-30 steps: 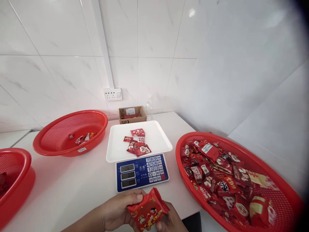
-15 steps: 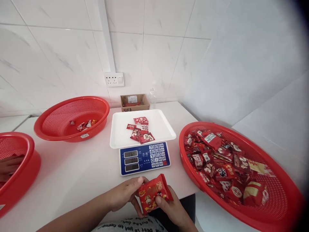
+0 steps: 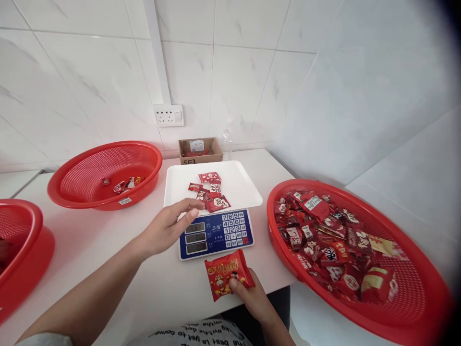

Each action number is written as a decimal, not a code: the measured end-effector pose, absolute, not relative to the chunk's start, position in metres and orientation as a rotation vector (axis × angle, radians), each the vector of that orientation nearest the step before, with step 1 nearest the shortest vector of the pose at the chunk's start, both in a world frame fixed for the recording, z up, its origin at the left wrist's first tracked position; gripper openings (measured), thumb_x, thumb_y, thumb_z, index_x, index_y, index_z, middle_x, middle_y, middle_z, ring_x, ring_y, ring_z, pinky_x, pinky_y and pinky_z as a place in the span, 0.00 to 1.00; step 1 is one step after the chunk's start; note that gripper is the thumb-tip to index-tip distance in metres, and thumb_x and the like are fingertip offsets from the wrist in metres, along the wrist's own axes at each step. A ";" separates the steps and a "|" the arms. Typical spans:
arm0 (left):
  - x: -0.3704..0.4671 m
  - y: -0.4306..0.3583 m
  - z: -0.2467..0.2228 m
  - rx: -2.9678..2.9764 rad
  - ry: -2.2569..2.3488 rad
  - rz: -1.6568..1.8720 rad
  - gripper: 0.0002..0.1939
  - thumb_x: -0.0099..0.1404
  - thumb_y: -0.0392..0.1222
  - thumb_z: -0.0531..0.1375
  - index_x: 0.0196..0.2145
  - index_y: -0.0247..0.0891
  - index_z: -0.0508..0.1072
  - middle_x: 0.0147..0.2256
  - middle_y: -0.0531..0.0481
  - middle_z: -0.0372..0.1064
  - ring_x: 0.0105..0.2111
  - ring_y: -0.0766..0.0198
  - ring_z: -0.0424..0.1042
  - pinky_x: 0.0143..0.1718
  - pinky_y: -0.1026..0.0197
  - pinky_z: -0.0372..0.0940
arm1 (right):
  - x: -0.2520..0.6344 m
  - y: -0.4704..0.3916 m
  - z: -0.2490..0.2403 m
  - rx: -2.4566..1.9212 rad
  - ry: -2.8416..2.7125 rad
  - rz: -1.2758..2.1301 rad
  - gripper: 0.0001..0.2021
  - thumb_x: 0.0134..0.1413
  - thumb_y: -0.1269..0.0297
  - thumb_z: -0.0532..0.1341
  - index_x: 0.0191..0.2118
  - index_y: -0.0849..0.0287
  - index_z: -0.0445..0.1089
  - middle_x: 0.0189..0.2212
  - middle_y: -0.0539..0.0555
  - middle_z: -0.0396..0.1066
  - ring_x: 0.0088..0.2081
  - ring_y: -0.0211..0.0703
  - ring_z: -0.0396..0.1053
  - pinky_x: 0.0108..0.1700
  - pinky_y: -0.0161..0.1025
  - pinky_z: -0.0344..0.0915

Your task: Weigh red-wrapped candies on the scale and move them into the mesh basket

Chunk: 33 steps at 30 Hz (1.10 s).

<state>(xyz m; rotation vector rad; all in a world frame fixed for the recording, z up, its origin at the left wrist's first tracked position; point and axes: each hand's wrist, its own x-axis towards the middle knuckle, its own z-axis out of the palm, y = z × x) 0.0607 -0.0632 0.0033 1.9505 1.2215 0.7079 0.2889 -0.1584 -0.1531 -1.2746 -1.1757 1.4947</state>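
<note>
My right hand (image 3: 250, 293) grips a red snack packet (image 3: 226, 274) by its right side, near the table's front edge. My left hand (image 3: 171, 225) reaches forward with its fingers apart, over the left corner of the blue scale's panel (image 3: 236, 250) and the near edge of the white weighing tray (image 3: 245, 192). Its fingertips are close to a dark red sweet packet (image 3: 217, 203); whether they touch it I cannot tell. Several small red packets lie together on the tray, among them a dotted one (image 3: 209, 177). Part of the scale's display is behind my left hand.
A wide red basket (image 3: 288, 262) heaped with wrapped sweets stands to the right. Another red basket (image 3: 77, 168), holding several packets, is at the back left. A third basket (image 3: 30, 269) is cut off at the left edge. Behind the tray stand a cardboard box (image 3: 200, 150) and a clear bottle (image 3: 227, 142).
My left hand has let go of the snack packet and moved forward and left to the tray. My right hand keeps the packet. The hand in the left basket has mostly slipped from view.
</note>
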 end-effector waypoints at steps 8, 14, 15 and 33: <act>0.075 -0.022 -0.008 2.328 1.363 0.309 0.28 0.68 0.54 0.47 0.61 0.38 0.57 0.63 0.43 0.55 0.65 0.51 0.48 0.61 0.48 0.52 | 0.277 -0.165 -0.127 -1.342 -1.133 1.462 0.31 0.38 0.34 0.64 0.35 0.60 0.76 0.35 0.60 0.77 0.40 0.58 0.72 0.46 0.50 0.67; 0.070 -0.028 -0.013 2.345 1.458 0.342 0.24 0.68 0.53 0.48 0.56 0.39 0.62 0.57 0.42 0.64 0.56 0.50 0.63 0.55 0.49 0.60 | 0.281 -0.167 -0.153 -1.425 -1.034 1.395 0.35 0.34 0.36 0.67 0.40 0.63 0.72 0.40 0.63 0.75 0.43 0.60 0.72 0.47 0.52 0.66; 0.068 -0.028 -0.013 2.342 1.455 0.355 0.23 0.68 0.54 0.48 0.56 0.40 0.63 0.56 0.42 0.65 0.55 0.51 0.64 0.53 0.50 0.62 | 0.281 -0.167 -0.155 -1.426 -1.026 1.404 0.35 0.33 0.36 0.67 0.40 0.64 0.72 0.40 0.63 0.75 0.43 0.60 0.72 0.47 0.52 0.66; 0.095 0.041 -0.014 2.461 1.309 0.066 0.52 0.55 0.72 0.52 0.67 0.40 0.42 0.68 0.34 0.27 0.66 0.39 0.25 0.62 0.35 0.36 | 0.280 -0.163 -0.153 -1.379 -1.000 1.447 0.37 0.32 0.34 0.66 0.41 0.63 0.71 0.39 0.62 0.76 0.44 0.60 0.72 0.47 0.51 0.66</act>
